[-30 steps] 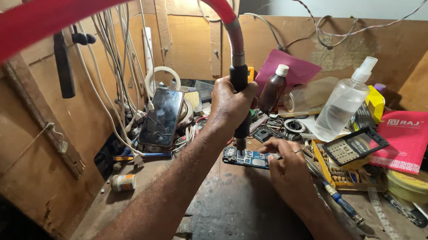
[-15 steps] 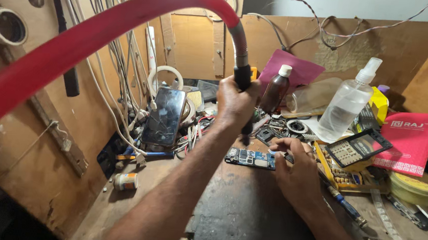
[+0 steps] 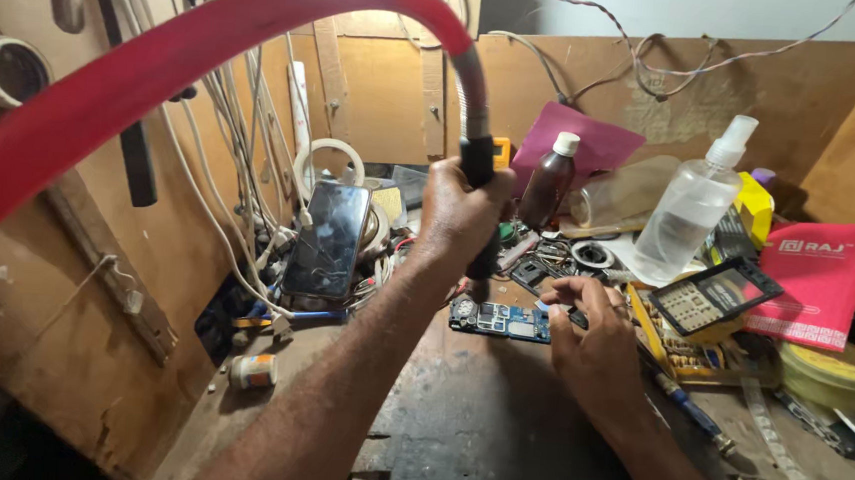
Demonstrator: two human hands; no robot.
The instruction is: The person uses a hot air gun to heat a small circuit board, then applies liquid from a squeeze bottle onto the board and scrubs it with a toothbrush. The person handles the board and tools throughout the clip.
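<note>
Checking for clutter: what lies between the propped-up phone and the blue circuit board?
In the head view, the left forearm crosses between the phone and the circuit board; loose wires lie there too.

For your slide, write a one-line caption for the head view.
Left hand grips a hose-fed tool over a blue circuit board; right hand steadies it.

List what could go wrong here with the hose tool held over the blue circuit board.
1. The left hand aims the black nozzle right above the blue circuit board; a slip could strike its parts.
2. The right hand pinches the board's edge, so its fingers sit close to the tip.
3. The red hose arcs near hanging wires and might snag.
</note>
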